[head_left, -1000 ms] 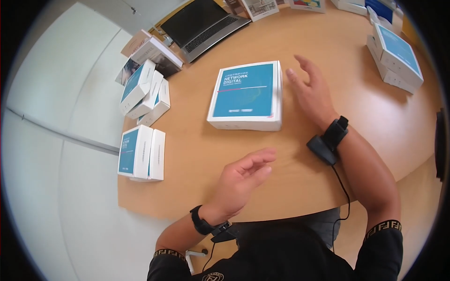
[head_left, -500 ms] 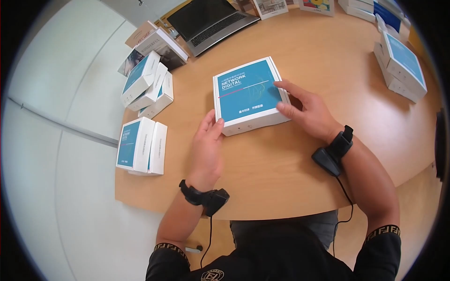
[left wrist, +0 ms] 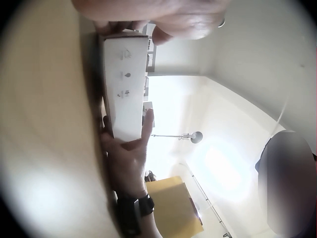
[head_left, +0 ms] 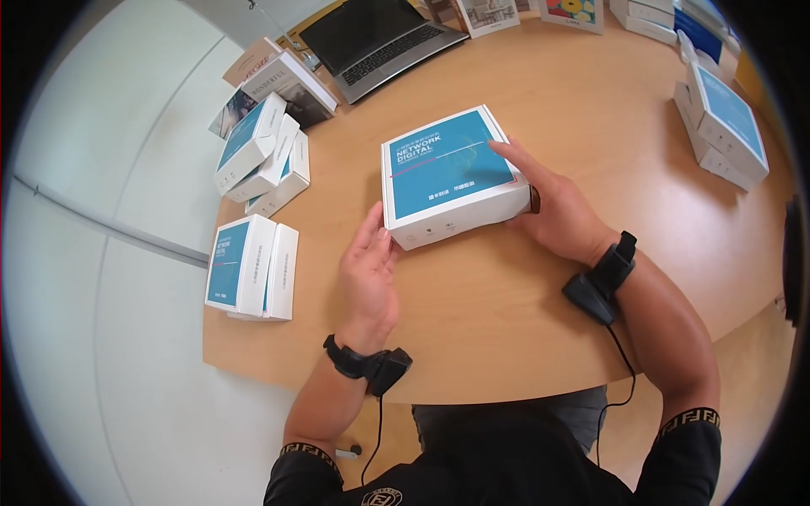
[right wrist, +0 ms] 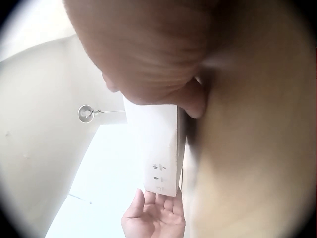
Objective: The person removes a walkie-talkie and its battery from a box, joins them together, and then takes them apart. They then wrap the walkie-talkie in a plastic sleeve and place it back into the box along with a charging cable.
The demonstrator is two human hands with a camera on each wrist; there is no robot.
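A white box with a blue lid panel [head_left: 451, 169] sits between both hands at mid-table. The left hand [head_left: 369, 282] touches its left side near the front corner; in the right wrist view that hand's fingers [right wrist: 161, 201] lie fairly straight against the box's end. Around the right front corner, the right hand [head_left: 567, 211] grips the box, index finger on the lid and thumb low at the near edge. The left wrist view shows the box's white side [left wrist: 126, 89] with the right hand [left wrist: 129, 163] at its far end.
Stacked similar boxes [head_left: 257, 156] and a standing pair [head_left: 245, 270] are at the left. More boxes [head_left: 726, 126] lie at the right. Behind are a laptop [head_left: 380, 51], books [head_left: 291, 84] and upright picture cards [head_left: 488, 15]. A cable hangs from the right wrist.
Both hands have come in to the box from apart. The box has turned slightly, and the right thumb has moved from its top down to the near lower edge.
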